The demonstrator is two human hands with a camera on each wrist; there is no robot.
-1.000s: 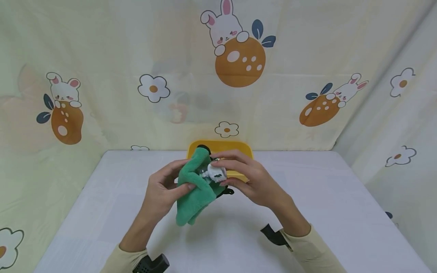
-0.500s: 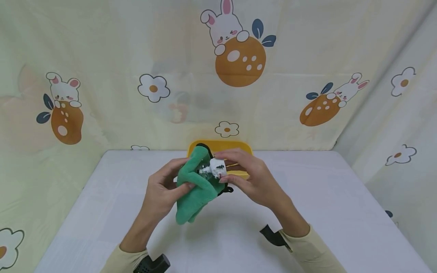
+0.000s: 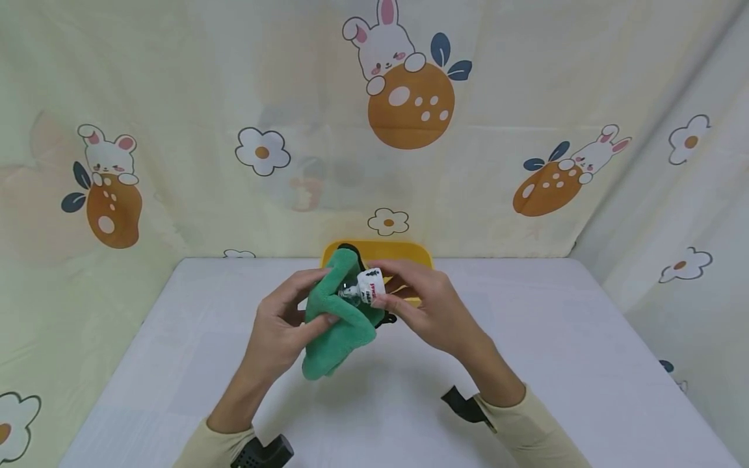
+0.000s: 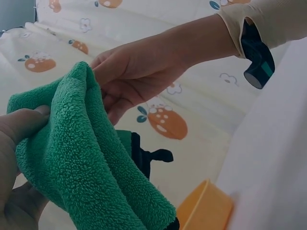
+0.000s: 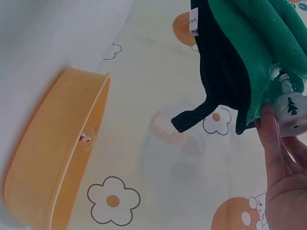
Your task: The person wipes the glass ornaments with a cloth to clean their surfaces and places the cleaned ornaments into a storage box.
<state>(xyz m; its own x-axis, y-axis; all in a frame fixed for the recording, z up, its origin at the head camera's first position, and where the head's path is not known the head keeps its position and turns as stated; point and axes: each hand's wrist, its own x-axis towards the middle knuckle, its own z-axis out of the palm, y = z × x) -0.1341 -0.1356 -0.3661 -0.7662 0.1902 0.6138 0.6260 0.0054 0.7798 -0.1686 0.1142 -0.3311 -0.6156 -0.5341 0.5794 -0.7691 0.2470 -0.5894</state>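
My left hand (image 3: 287, 325) holds a green plush cloth (image 3: 336, 351) with black edging, thumb on top and fingers underneath. The cloth is folded about the clear dome of a small snow globe (image 3: 370, 286). By its white base, the globe is pinched between thumb and fingers of my right hand (image 3: 427, 302). In the right wrist view a snowman figure shows inside the dome, and dark trees are printed on the base. A black hanging loop (image 5: 192, 117) sticks out from the cloth. In the left wrist view the cloth (image 4: 91, 158) hides the globe.
Behind the hands a yellow bin (image 3: 415, 250) stands at the table's back edge. Inside it, in the right wrist view, is another clear globe (image 5: 86, 137) with a small red-and-white figure. A patterned curtain (image 3: 497, 195) hangs behind the white table (image 3: 526, 325).
My right hand has turned the snow globe within the cloth, so red markings now show on its base. The fingers shifted their hold; my left hand stays nearly still.
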